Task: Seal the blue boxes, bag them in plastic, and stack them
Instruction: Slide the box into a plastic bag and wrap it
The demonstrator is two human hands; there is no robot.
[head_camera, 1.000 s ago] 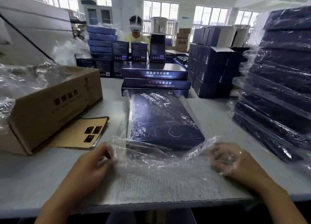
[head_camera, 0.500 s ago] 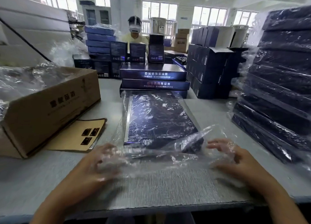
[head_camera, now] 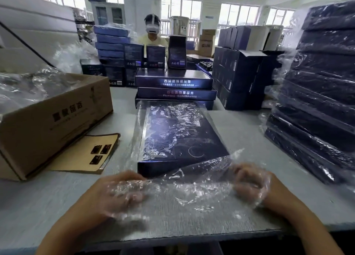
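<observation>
Here, blue box [head_camera: 182, 139] inside plastic bag [head_camera: 182, 194] — left hand [head_camera: 123, 195], right hand [head_camera: 249, 183] both gripping its open end, carton [head_camera: 57, 118] holding crumpled plastic [head_camera: 28, 87].

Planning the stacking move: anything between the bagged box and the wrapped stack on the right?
Nothing visible. Bare table lies between the box and the stack. The bag's open end is loose on the near side, held by the left hand and right hand.

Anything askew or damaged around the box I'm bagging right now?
Nothing looks damaged. The blue box lies straight, but its near end is uncovered by the plastic bag, whose crumpled mouth drapes over the left hand and right hand. The bagged stack at right looks slightly staggered.
</observation>
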